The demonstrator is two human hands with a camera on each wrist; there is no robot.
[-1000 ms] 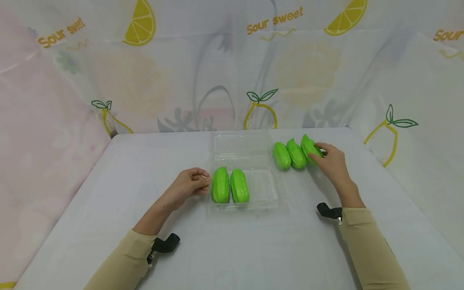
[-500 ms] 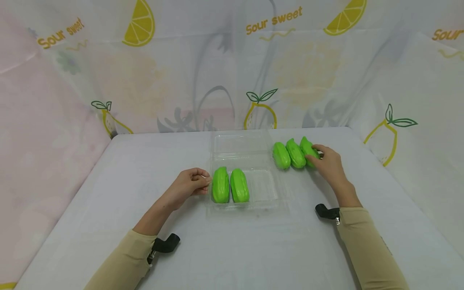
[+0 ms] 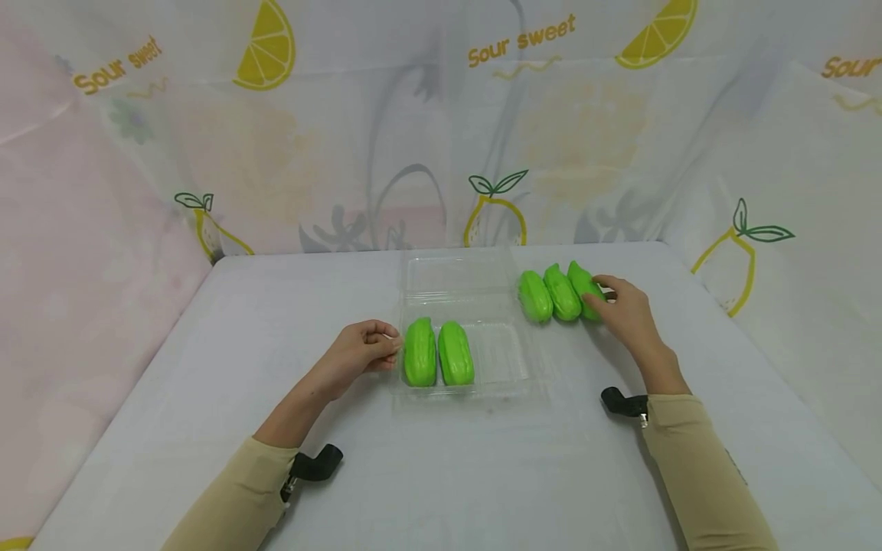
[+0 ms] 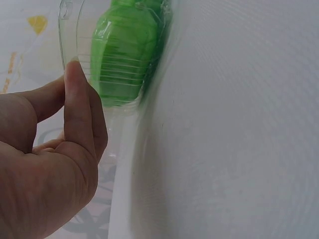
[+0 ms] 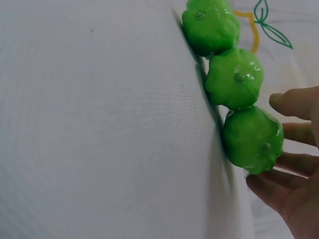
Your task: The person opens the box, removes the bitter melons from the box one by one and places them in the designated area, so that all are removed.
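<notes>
My left hand (image 3: 358, 352) pinches the left rim of a clear plastic clamshell container (image 3: 504, 352), which lies with its lid folded back. In the container, two glossy green, ribbed oblong fruits (image 3: 456, 353) lie side by side in the left part. To the right of the container, three like them form a row on the table. At the row's right end, my right hand (image 3: 623, 310) spreads around the outermost green fruit (image 5: 253, 140). In the right wrist view the fingers lie against its side, while the thumb (image 5: 289, 103) stands apart from it.
The other two fruits of the row, the left one (image 3: 535, 296) and the middle one (image 3: 563, 293), stand close together beside the open lid (image 3: 455, 274). A white cloth covers the table (image 3: 441, 474). Behind it hangs a lemon-print curtain (image 3: 331, 153).
The right hand and the outermost green fruit have shifted slightly left, bringing that fruit up against the middle one. The left hand and the container have stayed in place.
</notes>
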